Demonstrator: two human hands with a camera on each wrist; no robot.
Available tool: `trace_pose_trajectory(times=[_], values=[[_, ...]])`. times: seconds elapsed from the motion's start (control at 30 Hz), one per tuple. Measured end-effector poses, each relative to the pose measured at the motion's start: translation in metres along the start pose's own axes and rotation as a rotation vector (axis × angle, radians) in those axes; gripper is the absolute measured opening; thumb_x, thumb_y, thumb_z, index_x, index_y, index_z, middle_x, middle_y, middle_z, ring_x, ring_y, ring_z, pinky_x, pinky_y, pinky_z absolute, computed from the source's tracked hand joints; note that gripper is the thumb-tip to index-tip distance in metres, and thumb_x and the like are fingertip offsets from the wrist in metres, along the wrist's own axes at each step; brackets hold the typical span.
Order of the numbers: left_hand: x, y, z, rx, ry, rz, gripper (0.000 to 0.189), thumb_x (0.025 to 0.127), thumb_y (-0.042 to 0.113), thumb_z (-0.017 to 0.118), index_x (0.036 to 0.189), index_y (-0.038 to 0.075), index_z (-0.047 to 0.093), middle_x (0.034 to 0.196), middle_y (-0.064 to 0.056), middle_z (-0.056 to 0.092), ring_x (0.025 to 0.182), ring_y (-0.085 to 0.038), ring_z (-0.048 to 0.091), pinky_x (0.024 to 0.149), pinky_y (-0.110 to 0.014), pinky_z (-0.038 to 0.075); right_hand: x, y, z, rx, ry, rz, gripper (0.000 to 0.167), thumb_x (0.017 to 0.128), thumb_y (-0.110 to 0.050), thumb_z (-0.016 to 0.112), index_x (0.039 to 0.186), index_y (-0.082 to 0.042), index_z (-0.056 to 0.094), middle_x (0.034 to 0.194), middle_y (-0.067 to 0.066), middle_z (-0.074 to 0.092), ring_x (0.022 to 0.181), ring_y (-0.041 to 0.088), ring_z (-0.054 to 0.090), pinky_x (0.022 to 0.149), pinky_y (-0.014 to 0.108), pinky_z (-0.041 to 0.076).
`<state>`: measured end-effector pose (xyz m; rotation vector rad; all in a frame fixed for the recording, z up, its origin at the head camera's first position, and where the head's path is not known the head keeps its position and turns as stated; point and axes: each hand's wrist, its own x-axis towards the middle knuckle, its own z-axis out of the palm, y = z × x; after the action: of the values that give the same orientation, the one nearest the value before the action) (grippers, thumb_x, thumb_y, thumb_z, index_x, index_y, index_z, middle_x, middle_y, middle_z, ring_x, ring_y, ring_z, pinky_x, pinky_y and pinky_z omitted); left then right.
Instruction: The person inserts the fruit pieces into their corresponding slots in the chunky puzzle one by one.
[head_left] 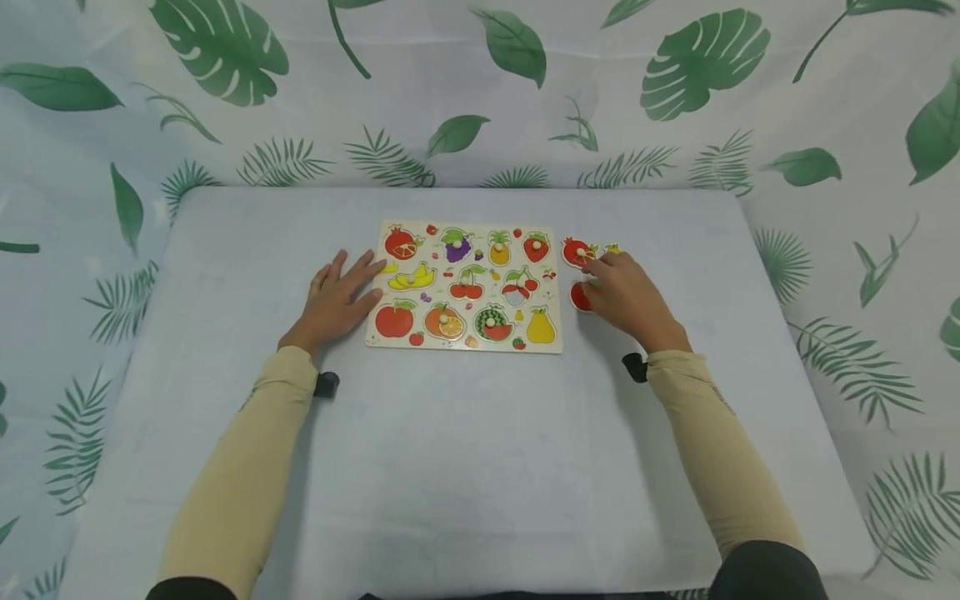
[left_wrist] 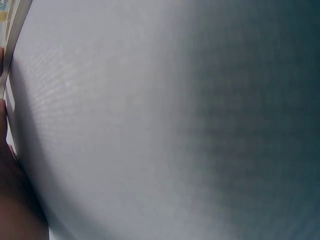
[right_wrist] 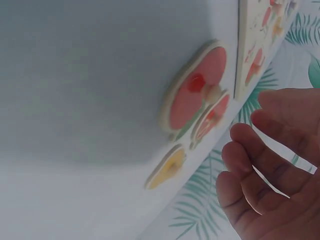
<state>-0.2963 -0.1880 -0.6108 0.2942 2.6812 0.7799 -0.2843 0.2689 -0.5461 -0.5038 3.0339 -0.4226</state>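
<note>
A wooden fruit puzzle board (head_left: 465, 343) lies flat in the head view. My left hand (head_left: 337, 302) rests at its left edge, with the fingers spread over the rim. Just right of the board, my right hand (head_left: 626, 300) hovers over several loose knobbed pieces, holding none. In the right wrist view its fingers (right_wrist: 235, 190) are relaxed and apart from the pieces. Those are a red apple piece (right_wrist: 185, 107) with a round wooden knob, a cut pomegranate piece (right_wrist: 216, 116) and a yellow piece (right_wrist: 165, 171). In the head view, my right hand partly covers the apple and yellow pieces.
A white-covered table (head_left: 465, 467) carries the board and pieces. Behind it hangs a leaf-patterned cloth (head_left: 420, 92). Some fruit places on the board show knobs, such as the orange (head_left: 445, 322) and the watermelon (head_left: 492, 323).
</note>
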Motion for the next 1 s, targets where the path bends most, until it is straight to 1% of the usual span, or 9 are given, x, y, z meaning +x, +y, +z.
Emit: trace_pose_trajectory(times=[0.2,0.27,0.43,0.57,0.67,0.73,0.87,1.0], values=[[-0.001,-0.001,-0.002,0.003,0.002,-0.002,0.065,0.113,0.044,0.046,0.172,0.024,0.027,0.180,-0.002,0.008,0.163,-0.029,-0.018,0.128,-0.053,-0.012,-0.013,0.005,0.002,0.002,0.007,0.009,0.024,0.098,-0.004,0.073,0.119,0.008,0.073,0.109,0.025,0.070,0.103,0.041,0.059,0.094,0.053,0.055],[-0.001,-0.001,-0.002,0.001,0.004,-0.001,0.065,0.113,0.044,0.047,0.172,0.024,0.027,0.180,-0.002,0.008,0.163,-0.029,-0.018,0.128,-0.053,-0.012,-0.014,0.007,0.005,0.003,0.005,0.012,0.023,0.099,-0.004,0.073,0.119,0.008,0.073,0.108,0.025,0.070,0.103,0.042,0.059,0.094,0.053,0.056],[-0.001,-0.002,-0.001,-0.003,0.007,0.001,0.065,0.113,0.044,0.047,0.172,0.025,0.027,0.180,-0.001,0.009,0.163,-0.028,-0.018,0.128,-0.052,-0.012,-0.014,0.008,0.012,0.023,-0.010,0.033,0.023,0.100,-0.005,0.071,0.121,0.007,0.073,0.112,0.025,0.069,0.108,0.042,0.059,0.099,0.054,0.055],[-0.001,-0.002,-0.001,-0.011,0.002,0.001,0.065,0.113,0.043,0.047,0.172,0.024,0.027,0.180,-0.001,0.008,0.163,-0.028,-0.018,0.128,-0.053,-0.012,-0.014,0.007,0.017,0.030,-0.043,0.062,0.022,0.100,-0.003,0.071,0.121,0.006,0.072,0.110,0.024,0.068,0.105,0.040,0.058,0.098,0.052,0.055],[-0.001,-0.002,-0.001,-0.015,0.000,0.005,0.065,0.113,0.042,0.048,0.172,0.023,0.028,0.180,-0.002,0.008,0.163,-0.028,-0.018,0.128,-0.052,-0.012,-0.015,0.008,0.020,0.038,-0.052,0.072,0.021,0.100,-0.001,0.071,0.119,0.006,0.072,0.108,0.023,0.066,0.104,0.039,0.057,0.097,0.052,0.055],[-0.001,-0.001,0.000,-0.014,0.002,0.006,0.065,0.113,0.042,0.048,0.172,0.023,0.028,0.180,-0.002,0.009,0.163,-0.028,-0.018,0.128,-0.052,-0.012,-0.015,0.009,0.022,0.045,-0.039,0.062,0.020,0.099,0.001,0.070,0.118,0.007,0.071,0.107,0.023,0.066,0.103,0.039,0.056,0.097,0.052,0.055],[0.000,-0.001,0.001,-0.016,0.006,0.004,0.066,0.112,0.042,0.049,0.172,0.024,0.028,0.180,-0.002,0.009,0.163,-0.028,-0.018,0.128,-0.052,-0.012,-0.015,0.011,0.027,0.050,0.026,0.020,0.016,0.098,0.006,0.068,0.113,0.009,0.071,0.103,0.023,0.065,0.100,0.040,0.057,0.095,0.053,0.056],[0.000,-0.003,0.001,-0.023,0.008,0.008,0.066,0.112,0.042,0.049,0.172,0.024,0.028,0.180,-0.001,0.009,0.163,-0.028,-0.017,0.128,-0.051,-0.012,-0.013,0.012,0.033,0.070,0.056,0.025,0.015,0.098,0.008,0.065,0.111,0.010,0.072,0.103,0.023,0.064,0.100,0.041,0.058,0.096,0.054,0.055]])
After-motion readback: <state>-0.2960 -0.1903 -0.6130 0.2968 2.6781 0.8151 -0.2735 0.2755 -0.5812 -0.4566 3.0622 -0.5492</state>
